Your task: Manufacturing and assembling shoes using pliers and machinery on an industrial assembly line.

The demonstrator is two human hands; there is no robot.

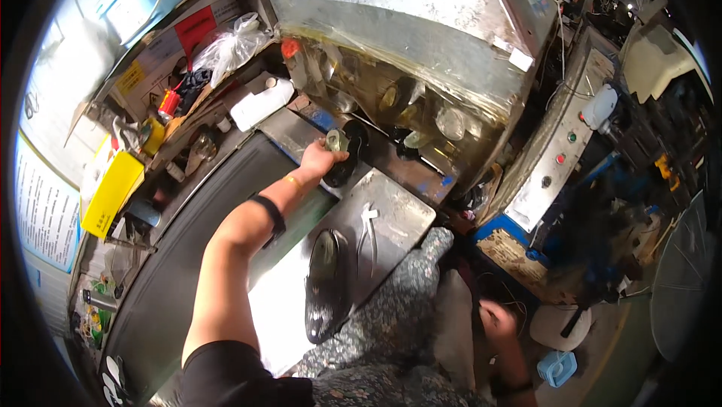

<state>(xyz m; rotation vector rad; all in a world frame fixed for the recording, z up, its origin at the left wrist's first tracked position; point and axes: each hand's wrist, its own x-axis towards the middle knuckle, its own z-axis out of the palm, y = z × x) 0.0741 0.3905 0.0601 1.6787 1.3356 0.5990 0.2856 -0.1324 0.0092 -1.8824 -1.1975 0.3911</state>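
Note:
My left hand (320,162) reaches far forward over a dark belt (233,178). Its fingers are closed round a pale green piece with a round hole in its top, which looks like a shoe last (336,140). A black shoe-like shape (347,169) sits right under and beside it, partly hidden by the hand. Nearer me, a glossy black shoe (327,287) lies lengthwise, with metal pincers (368,242) to its right on a grey metal plate (402,208). Low at the right, my right hand (498,320) hangs beside my apron, blurred; its fingers do not show clearly.
A metal hood (391,20) with a plastic-wrapped front stands ahead. A cluttered shelf runs along the left, with a white bottle (262,103) and a yellow box (113,194). At the right are a button panel (553,170), a stool (560,324) and a blue basket (556,368).

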